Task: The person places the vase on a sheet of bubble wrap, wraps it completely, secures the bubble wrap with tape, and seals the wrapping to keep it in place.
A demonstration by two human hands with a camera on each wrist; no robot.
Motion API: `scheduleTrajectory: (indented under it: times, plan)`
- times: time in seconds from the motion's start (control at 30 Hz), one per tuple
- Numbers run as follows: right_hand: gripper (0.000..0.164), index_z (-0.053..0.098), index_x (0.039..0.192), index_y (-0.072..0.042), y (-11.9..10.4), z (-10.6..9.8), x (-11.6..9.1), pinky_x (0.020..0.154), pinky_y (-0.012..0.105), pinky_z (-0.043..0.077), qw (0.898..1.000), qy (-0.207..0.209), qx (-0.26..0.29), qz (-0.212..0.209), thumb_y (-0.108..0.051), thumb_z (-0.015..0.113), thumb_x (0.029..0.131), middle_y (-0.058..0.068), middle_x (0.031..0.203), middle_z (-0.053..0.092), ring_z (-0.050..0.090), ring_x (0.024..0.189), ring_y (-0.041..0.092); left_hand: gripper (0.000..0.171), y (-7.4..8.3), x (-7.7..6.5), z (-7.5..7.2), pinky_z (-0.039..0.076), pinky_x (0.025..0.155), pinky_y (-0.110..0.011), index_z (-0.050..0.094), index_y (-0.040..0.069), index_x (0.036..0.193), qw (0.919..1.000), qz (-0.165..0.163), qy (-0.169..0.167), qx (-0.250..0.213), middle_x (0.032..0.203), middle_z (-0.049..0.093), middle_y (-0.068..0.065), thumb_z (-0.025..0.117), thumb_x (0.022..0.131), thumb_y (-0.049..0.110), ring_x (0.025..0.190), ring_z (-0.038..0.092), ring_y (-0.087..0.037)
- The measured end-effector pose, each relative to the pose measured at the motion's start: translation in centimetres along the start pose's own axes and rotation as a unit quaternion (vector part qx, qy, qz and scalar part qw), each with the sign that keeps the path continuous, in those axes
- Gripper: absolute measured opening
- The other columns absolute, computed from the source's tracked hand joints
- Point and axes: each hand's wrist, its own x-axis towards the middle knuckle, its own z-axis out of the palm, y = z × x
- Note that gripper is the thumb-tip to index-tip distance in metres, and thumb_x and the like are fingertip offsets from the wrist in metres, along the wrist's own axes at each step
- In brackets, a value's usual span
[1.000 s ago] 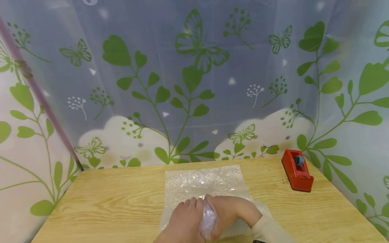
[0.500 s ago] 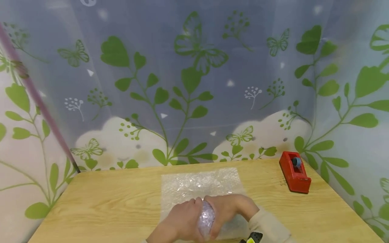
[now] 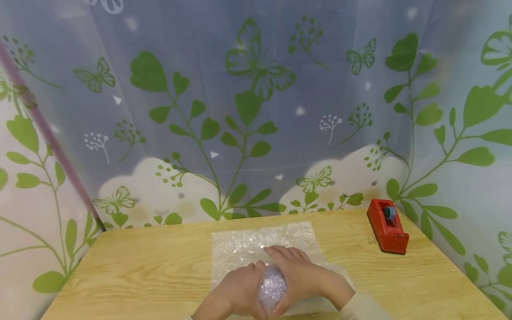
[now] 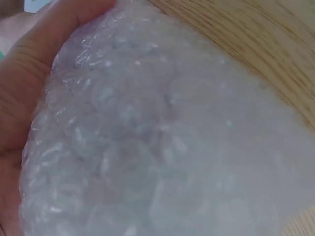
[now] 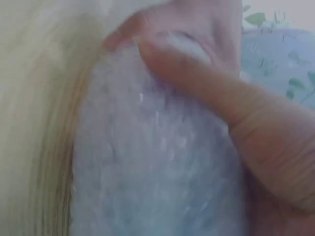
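Observation:
A pale purple-tinted bundle in bubble wrap is held between both hands near the table's front edge, over a flat sheet of bubble wrap. My left hand grips its left side; in the left wrist view that hand lies along the bundle's edge. From the right, my right hand holds it, the fingers reaching forward past its top. The right wrist view shows the thumb across the wrapped bundle, blurred. Whatever lies inside the wrap is hidden.
On the wooden table, a red tape dispenser with a small blue roll stands at the back right. A curtain printed with leaves and butterflies hangs behind the table and along both sides.
My right hand has shifted its hold, its fingers now stretched further forward over the bundle. The left hand keeps its grip. The head view has turned slightly.

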Motion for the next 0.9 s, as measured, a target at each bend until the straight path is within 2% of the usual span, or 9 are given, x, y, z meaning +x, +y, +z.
scheduleTrajectory:
  times: [0.1,0.17,0.27,0.37,0.43,0.53,0.7,0.8,0.9]
  plan:
    - [0.11,0.031,0.145,-0.006,-0.9,0.5,-1.1,0.106,0.052,0.026,0.996,0.051,-0.074,0.002,-0.058,0.08,0.062,0.009,0.145,0.036,0.034,0.13,0.029,0.083,0.4,0.1,0.0,0.049,0.061,-0.029,0.051,0.001,0.11,0.9998,-0.009,0.001,0.018,0.083,0.055,-0.003,0.088,0.049,0.043,0.071,0.057,-0.016]
    - [0.1,0.037,0.142,-0.005,-1.5,1.0,-1.7,0.103,0.05,0.032,0.992,0.061,-0.106,0.009,-0.06,0.075,0.068,0.008,0.14,0.043,0.04,0.127,0.028,0.086,0.6,0.2,0.0,0.05,0.063,-0.03,0.051,0.0,0.113,0.9995,-0.016,-0.002,0.029,0.085,0.056,-0.005,0.088,0.048,0.044,0.074,0.059,-0.018]
    - [0.095,0.039,0.141,-0.004,-1.9,2.1,-2.3,0.098,0.049,0.038,0.989,0.065,-0.127,0.024,-0.068,0.062,0.075,0.007,0.136,0.047,0.044,0.123,0.028,0.085,0.5,0.3,0.1,0.051,0.066,-0.03,0.051,0.001,0.113,0.9995,-0.023,-0.009,0.022,0.086,0.056,-0.004,0.088,0.047,0.04,0.076,0.059,-0.018]
    - [0.101,0.037,0.141,-0.004,-1.9,3.2,-2.4,0.096,0.05,0.04,0.986,0.088,-0.141,0.031,-0.077,0.054,0.074,0.009,0.134,0.047,0.045,0.12,0.029,0.083,0.3,0.3,0.1,0.05,0.065,-0.029,0.05,0.003,0.11,0.9997,-0.02,-0.012,0.007,0.084,0.054,-0.002,0.088,0.046,0.04,0.074,0.058,-0.016]
    - [0.104,0.038,0.14,-0.004,-1.7,3.9,-2.3,0.094,0.05,0.041,0.982,0.114,-0.151,0.03,-0.079,0.054,0.07,0.01,0.13,0.049,0.047,0.116,0.029,0.08,0.0,0.3,0.1,0.049,0.064,-0.028,0.049,0.005,0.108,0.9998,-0.01,-0.015,-0.01,0.083,0.053,0.0,0.088,0.047,0.038,0.071,0.056,-0.014]
    - [0.103,0.04,0.136,-0.006,-1.7,4.3,-1.8,0.086,0.05,0.045,0.976,0.137,-0.168,0.025,-0.08,0.058,0.066,0.009,0.119,0.052,0.052,0.106,0.029,0.075,-0.6,0.3,0.1,0.047,0.062,-0.025,0.049,0.008,0.106,0.9977,0.001,-0.029,-0.061,0.082,0.051,0.005,0.087,0.049,0.036,0.068,0.053,-0.009]
    - [0.097,0.045,0.128,-0.008,-1.7,4.0,-1.0,0.069,0.042,0.05,0.967,0.152,-0.203,-0.001,-0.078,0.064,0.064,0.005,0.102,0.056,0.057,0.087,0.024,0.069,-2.0,0.5,0.1,0.046,0.063,-0.021,0.048,0.012,0.106,0.9863,0.02,-0.062,-0.152,0.085,0.05,0.011,0.087,0.053,0.031,0.07,0.05,-0.003]
    - [0.096,0.046,0.128,-0.004,-1.6,3.6,-0.6,0.068,0.038,0.051,0.967,0.14,-0.214,-0.011,-0.073,0.067,0.066,0.006,0.103,0.058,0.058,0.084,0.022,0.07,-2.5,0.6,0.1,0.046,0.065,-0.021,0.047,0.011,0.108,0.9824,0.026,-0.073,-0.17,0.086,0.05,0.011,0.088,0.055,0.032,0.073,0.05,-0.003]
    - [0.094,0.046,0.127,-0.001,-1.7,3.2,-0.4,0.071,0.039,0.051,0.971,0.116,-0.207,-0.007,-0.068,0.07,0.067,0.008,0.106,0.059,0.059,0.087,0.023,0.071,-2.9,0.7,0.1,0.046,0.067,-0.021,0.046,0.012,0.107,0.9815,0.028,-0.078,-0.173,0.086,0.051,0.011,0.089,0.055,0.033,0.073,0.051,-0.003]
